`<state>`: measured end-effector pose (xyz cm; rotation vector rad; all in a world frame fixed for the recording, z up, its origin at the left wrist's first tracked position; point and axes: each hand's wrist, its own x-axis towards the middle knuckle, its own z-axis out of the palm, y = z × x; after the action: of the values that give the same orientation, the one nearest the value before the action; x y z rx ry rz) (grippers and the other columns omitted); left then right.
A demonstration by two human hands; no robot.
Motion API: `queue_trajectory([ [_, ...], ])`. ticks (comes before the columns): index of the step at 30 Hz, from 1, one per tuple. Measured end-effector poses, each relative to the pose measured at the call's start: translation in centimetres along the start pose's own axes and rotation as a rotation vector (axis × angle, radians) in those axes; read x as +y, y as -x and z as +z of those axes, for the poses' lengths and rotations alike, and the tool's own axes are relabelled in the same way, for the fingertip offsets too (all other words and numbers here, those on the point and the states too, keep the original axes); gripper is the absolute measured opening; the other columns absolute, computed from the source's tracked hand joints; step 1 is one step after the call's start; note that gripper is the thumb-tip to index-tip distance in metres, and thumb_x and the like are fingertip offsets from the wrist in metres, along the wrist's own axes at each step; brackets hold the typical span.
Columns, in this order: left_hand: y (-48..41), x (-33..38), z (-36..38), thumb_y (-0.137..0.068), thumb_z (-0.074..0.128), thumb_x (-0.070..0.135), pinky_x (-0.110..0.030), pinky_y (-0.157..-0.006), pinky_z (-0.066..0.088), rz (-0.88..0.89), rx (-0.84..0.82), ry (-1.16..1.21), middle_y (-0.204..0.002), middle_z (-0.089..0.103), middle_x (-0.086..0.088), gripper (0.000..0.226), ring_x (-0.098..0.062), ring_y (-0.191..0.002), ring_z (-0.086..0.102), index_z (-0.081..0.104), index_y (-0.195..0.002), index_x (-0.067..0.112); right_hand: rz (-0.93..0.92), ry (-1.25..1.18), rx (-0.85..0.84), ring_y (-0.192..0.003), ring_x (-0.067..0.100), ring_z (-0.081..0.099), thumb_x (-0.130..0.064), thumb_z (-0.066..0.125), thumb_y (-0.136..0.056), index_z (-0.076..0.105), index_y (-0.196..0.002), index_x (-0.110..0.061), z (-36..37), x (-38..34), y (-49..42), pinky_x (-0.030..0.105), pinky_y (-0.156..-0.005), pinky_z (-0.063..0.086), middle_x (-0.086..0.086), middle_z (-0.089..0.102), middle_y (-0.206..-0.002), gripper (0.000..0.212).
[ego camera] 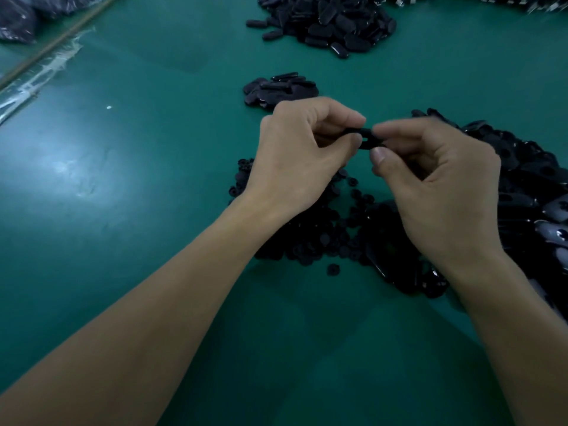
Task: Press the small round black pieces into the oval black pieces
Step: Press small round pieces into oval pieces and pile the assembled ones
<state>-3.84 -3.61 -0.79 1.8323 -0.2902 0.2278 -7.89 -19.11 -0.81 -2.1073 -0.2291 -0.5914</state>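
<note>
Head view: holds one oval black piece [365, 139] clear of the green desk [123, 210], likely so both faces are reachable for pressing. Pinches its left end between the thumb and curled fingers of the left hand [295, 149]. Closes the right hand [436, 186] on the other end, thumb tip below and forefinger above, probably to seat a small round piece, though too dark to tell whether one is in place. Has the piece bridging the two pinches, its middle showing in the gap between them. Works directly above the heap of small round black pieces [307, 238] near the desk's middle, presumably for short reaches. Has the stock of oval pieces [522, 186] by the right edge, a small batch [279, 90] just beyond the hands, and a bigger mound [325, 23] at the far edge.
</note>
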Motion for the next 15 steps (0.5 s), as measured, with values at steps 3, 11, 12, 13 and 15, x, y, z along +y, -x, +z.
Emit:
queue_trajectory([
  [3,0.10,0.12,0.08,-0.084,0.077,0.005,-0.028,-0.075,0.061,0.047,-0.009,-0.031,-0.080,0.075,0.008,0.019,-0.005,-0.075,0.073,0.074,-0.089,0.023,0.029,-0.028,0.030,-0.082,0.003,0.071,-0.016,0.073,-0.091,0.067,-0.103,-0.031,-0.09,0.16,-0.10,0.020,-0.078,0.057,-0.020,0.069,-0.088,0.020],
  [11,0.27,0.11,0.32,-0.084,0.076,0.003,-0.022,-0.072,0.058,0.108,-0.038,-0.033,-0.082,0.076,0.007,0.017,-0.003,-0.075,0.073,0.075,-0.091,0.019,-0.008,0.012,0.096,-0.083,0.001,0.066,-0.019,0.075,-0.089,0.071,-0.097,-0.031,-0.16,-0.05,-0.12,0.014,-0.075,0.050,-0.017,0.067,-0.092,0.015],
  [12,0.29,0.09,0.37,-0.084,0.076,0.003,-0.022,-0.072,0.058,0.110,-0.041,-0.031,-0.082,0.077,0.006,0.017,-0.004,-0.075,0.073,0.076,-0.092,0.018,-0.006,0.003,0.101,-0.084,0.001,0.067,-0.019,0.076,-0.089,0.071,-0.098,-0.031,-0.17,-0.07,-0.12,0.016,-0.077,0.052,-0.015,0.068,-0.092,0.015],
  [13,0.31,0.06,0.41,-0.084,0.076,0.002,-0.022,-0.072,0.058,0.112,-0.045,-0.030,-0.083,0.077,0.005,0.017,-0.004,-0.075,0.073,0.076,-0.092,0.018,-0.001,-0.008,0.098,-0.085,0.002,0.068,-0.018,0.075,-0.089,0.071,-0.099,-0.030,-0.16,-0.09,-0.12,0.019,-0.080,0.054,-0.014,0.070,-0.093,0.016],
  [15,0.35,0.01,0.43,-0.084,0.075,0.002,-0.022,-0.073,0.058,0.109,-0.050,-0.028,-0.083,0.077,0.004,0.018,-0.005,-0.075,0.074,0.076,-0.091,0.019,0.011,-0.009,0.081,-0.088,0.001,0.070,-0.015,0.074,-0.090,0.072,-0.103,-0.029,-0.07,-0.12,-0.10,0.023,-0.083,0.057,-0.015,0.071,-0.095,0.018],
])
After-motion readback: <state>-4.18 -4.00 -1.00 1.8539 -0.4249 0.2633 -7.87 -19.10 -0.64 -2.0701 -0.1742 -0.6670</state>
